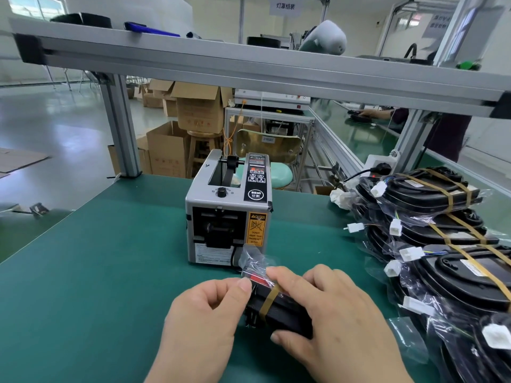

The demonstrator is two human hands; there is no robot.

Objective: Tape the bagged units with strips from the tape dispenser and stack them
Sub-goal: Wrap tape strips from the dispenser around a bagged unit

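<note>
Black bagged unit [279, 306], both hands [204, 322] [331, 308] gripping

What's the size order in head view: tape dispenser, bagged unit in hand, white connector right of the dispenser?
1. tape dispenser, largest.
2. bagged unit, partly covered and nearer the camera, so its true rank is unsure.
3. white connector, clearly smallest.

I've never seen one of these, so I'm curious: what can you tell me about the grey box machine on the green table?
The tape dispenser is a grey, metal-looking box standing upright on the green table. Its front has a black opening and an orange caution sticker; on top sit a black knob, a roller in a slot and a black button panel. The clear wrap of a bagged unit lies right before its lower front corner.
</note>
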